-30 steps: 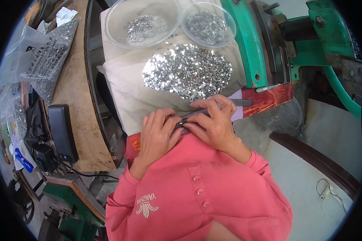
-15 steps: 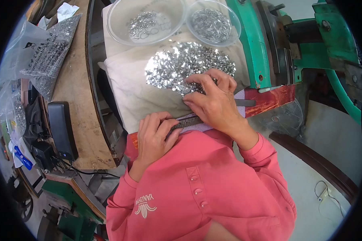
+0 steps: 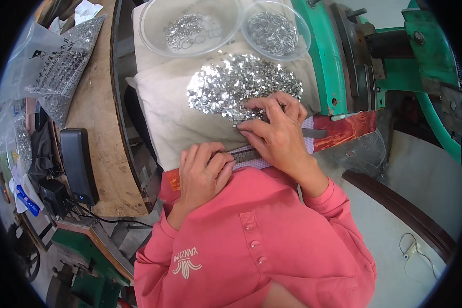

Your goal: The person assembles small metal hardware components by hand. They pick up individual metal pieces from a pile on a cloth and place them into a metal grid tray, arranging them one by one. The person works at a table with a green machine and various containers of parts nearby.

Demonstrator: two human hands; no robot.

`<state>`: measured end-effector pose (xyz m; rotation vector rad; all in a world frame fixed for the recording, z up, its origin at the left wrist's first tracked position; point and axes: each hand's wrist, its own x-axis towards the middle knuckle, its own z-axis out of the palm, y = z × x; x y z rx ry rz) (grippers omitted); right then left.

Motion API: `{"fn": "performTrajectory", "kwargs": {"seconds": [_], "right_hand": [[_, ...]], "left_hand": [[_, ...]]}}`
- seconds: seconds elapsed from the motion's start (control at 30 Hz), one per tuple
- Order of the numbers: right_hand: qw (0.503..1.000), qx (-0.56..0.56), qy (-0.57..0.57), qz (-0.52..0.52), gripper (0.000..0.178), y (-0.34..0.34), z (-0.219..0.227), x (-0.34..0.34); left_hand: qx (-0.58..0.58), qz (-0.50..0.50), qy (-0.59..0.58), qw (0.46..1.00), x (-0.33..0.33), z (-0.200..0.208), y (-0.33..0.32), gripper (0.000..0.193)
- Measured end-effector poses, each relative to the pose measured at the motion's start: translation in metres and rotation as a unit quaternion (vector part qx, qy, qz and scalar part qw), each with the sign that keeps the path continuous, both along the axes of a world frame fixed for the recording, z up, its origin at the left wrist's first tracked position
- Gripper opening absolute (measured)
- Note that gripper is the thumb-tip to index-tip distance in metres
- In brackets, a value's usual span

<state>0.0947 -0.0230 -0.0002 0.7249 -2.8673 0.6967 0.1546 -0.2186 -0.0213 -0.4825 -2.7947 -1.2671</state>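
Dark printed lettering runs across a clear plastic bag [image 3: 61, 72] of small grey pieces on the left; pale lettering and a leaf-like emblem mark the chest of the pink shirt [image 3: 297, 241]. Faint raised marks in the larger clear bowl [image 3: 151, 23] are too blurred to read.

The pale cloth [image 3: 169, 108] covers the middle counter, its open stretch lying left of and nearer than the pile. A green machine [image 3: 328, 66] closes off the right side; a dark gap parts the cloth from the bare wooden counter [image 3: 92, 92] at left, where a black box [image 3: 78, 164] stands near the edge.

The glittering pile [image 3: 241, 84] of small, flat metal pieces lies mid-cloth, spread in a rough oval. Beyond it are the larger bowl, with a few shiny pieces, and the smaller bowl [image 3: 305, 40], filled with slender, bright ones.

The left hand [image 3: 203, 172] grips the left end of a dark, narrow metal strip [image 3: 246, 156] — this lies over checked fabric [image 3: 308, 143] at the cloth's near edge. The right hand [image 3: 281, 136] reaches over the strip, fingers bent, tips at the pile's near right edge — whether they pinch a piece cannot be told
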Motion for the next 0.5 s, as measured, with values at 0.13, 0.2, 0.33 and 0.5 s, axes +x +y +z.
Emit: {"fn": "performTrajectory", "kwargs": {"seconds": [0.13, 0.2, 0.33, 0.5], "right_hand": [[1.000, -0.003, -0.012, -0.015, 0.018, 0.007, 0.002, 0.003], [1.000, -0.001, -0.014, -0.023, 0.019, 0.008, 0.002, 0.004], [1.000, -0.002, -0.001, -0.006, 0.016, 0.003, 0.000, 0.004], [1.000, 0.012, -0.008, 0.017, 0.013, -0.003, 0.005, -0.002]], "left_hand": [[0.016, 0.001, -0.007, 1.000, 0.002, -0.001, -0.004, 0.024], [0.034, 0.010, -0.012, 0.999, 0.003, -0.002, -0.005, 0.025], [0.071, 0.026, -0.024, 0.997, 0.002, -0.002, -0.007, 0.028], [0.097, 0.058, -0.038, 0.993, -0.011, 0.005, -0.009, 0.021]]}}
